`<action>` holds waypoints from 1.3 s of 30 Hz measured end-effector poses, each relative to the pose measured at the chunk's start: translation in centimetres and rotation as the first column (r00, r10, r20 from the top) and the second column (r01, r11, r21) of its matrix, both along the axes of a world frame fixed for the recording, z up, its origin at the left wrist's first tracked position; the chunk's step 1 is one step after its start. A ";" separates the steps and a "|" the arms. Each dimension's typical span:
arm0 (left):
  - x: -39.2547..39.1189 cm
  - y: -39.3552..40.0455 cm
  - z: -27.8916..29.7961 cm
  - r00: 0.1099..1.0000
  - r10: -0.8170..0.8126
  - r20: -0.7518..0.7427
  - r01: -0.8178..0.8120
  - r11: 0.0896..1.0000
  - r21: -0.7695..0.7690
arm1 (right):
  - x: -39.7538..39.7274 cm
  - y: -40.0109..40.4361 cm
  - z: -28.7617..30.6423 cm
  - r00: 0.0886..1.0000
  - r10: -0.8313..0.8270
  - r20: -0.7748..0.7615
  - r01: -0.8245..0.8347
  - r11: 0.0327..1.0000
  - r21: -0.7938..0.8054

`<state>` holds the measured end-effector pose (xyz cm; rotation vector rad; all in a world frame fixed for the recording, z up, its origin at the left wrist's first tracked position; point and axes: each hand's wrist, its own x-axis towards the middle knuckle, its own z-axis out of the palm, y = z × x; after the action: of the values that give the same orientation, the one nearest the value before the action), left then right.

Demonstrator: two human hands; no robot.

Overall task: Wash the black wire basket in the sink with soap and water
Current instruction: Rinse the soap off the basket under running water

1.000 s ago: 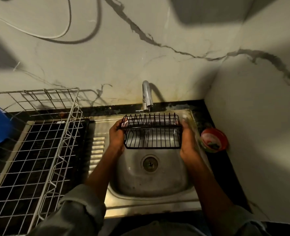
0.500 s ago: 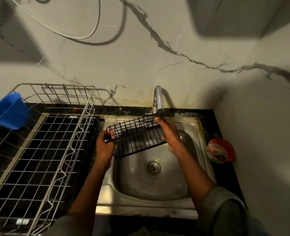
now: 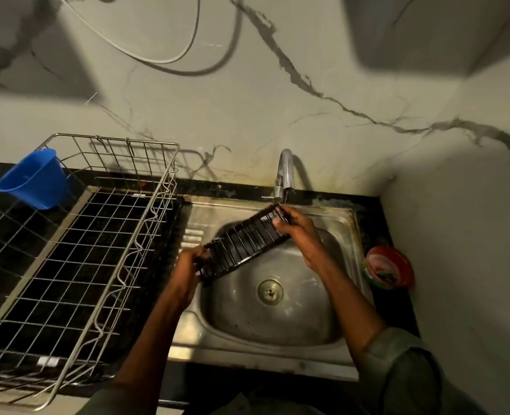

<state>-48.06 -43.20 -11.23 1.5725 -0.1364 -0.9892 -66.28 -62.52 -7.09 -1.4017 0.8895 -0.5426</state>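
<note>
The black wire basket (image 3: 243, 242) hangs tilted over the steel sink (image 3: 292, 322), slanting from lower left up to the tap (image 3: 284, 175). My left hand (image 3: 189, 266) grips its lower left end. My right hand (image 3: 300, 232) holds its upper right end just below the spout. The basket is slightly blurred. I cannot tell whether water runs from the tap. The drain (image 3: 270, 292) shows bare in the basin below.
A large silver wire dish rack (image 3: 77, 253) fills the black counter to the left, with a blue plastic cup (image 3: 33, 179) at its far corner. A red bowl (image 3: 389, 266) sits on the counter right of the sink, against the wall corner.
The basket has turned from level and square under the tap to a diagonal tilt, its left end lower and nearer me. My right hand moved up toward the spout.
</note>
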 end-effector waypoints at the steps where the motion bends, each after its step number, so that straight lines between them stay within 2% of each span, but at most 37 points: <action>1: -0.2 -0.2 0.3 0.998 0.027 -0.062 -0.028 0.999 -0.023 | -0.8 0.0 -0.2 0.999 0.023 -0.023 -0.023 1.000 0.000; 3: -0.6 -1.0 -0.1 0.985 0.081 -0.152 -0.091 0.994 -0.063 | -2.3 0.1 -0.7 0.997 0.021 -0.075 -0.023 0.999 -0.027; 5: -1.3 -1.9 -0.7 0.981 0.083 -0.173 -0.096 0.993 -0.069 | -3.5 0.3 -0.8 0.989 -0.014 -0.150 0.004 0.998 -0.061; 11: -0.7 -4.1 -6.9 0.973 0.224 -0.052 -0.214 0.965 0.152 | -5.2 -0.4 -2.3 0.980 -0.004 -0.199 -0.018 0.994 -0.106; 13: -1.6 -4.1 -6.3 0.959 0.275 -0.068 -0.258 0.948 0.185 | -5.8 -0.8 -2.8 0.982 -0.002 -0.191 -0.026 0.990 -0.141; 15: -2.3 -4.6 -6.3 0.938 0.315 -0.147 -0.286 0.940 0.187 | -6.4 -1.2 -3.3 0.982 0.014 -0.186 -0.050 0.980 -0.192; 18: -3.0 -5.1 -6.0 0.905 0.212 -0.369 -0.170 0.975 0.142 | -7.6 -1.9 -4.2 0.974 0.060 -0.217 -0.123 0.949 -0.289; 21: -2.8 -6.2 -5.8 0.883 0.033 -0.467 0.000 0.998 0.070 | -8.7 -2.6 -4.9 0.958 0.069 -0.279 -0.176 0.908 -0.380; 23: -2.9 -7.3 -5.1 0.865 -0.007 -0.503 0.017 1.000 0.015 | -8.9 -2.7 -4.5 0.952 0.070 -0.299 -0.194 0.892 -0.408; 25: -2.9 -8.5 -5.1 0.837 0.022 -0.546 -0.027 1.000 0.000 | -8.9 -2.8 -3.7 0.945 0.087 -0.314 -0.214 0.893 -0.397; 28: -3.1 -10.3 -5.2 0.825 0.081 -0.560 -0.105 0.994 -0.009 | -8.5 -2.6 -2.5 0.978 0.030 -0.207 -0.087 0.958 -0.272; 31: -3.6 -12.1 -5.9 0.822 0.140 -0.552 -0.178 0.984 -0.014 | -7.7 -2.2 -1.8 0.977 -0.207 -0.054 0.194 0.963 -0.186; 33: -4.0 -13.2 -6.0 0.832 0.131 -0.538 -0.171 0.985 -0.025 | -7.2 -2.4 -1.9 0.933 -0.353 -0.070 0.342 0.931 -0.130; 36: -4.9 -14.4 -4.9 0.864 0.109 -0.492 -0.149 0.988 -0.043 | -7.1 -2.9 -2.1 0.885 -0.418 -0.206 0.379 0.903 -0.204; 37: -5.0 -14.8 -4.6 0.876 0.087 -0.474 -0.128 0.990 -0.055 | -7.1 -2.9 -1.8 0.879 -0.430 -0.204 0.390 0.897 -0.208; 39: -5.0 -15.8 -3.8 0.877 0.034 -0.479 -0.102 0.988 -0.117 | -7.4 -2.8 -1.1 0.872 -0.472 -0.130 0.460 0.881 -0.111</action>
<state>-53.09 -58.98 -15.01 1.1581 0.1902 -1.2543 -73.66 -65.30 -8.18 -1.3085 1.3624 -0.8499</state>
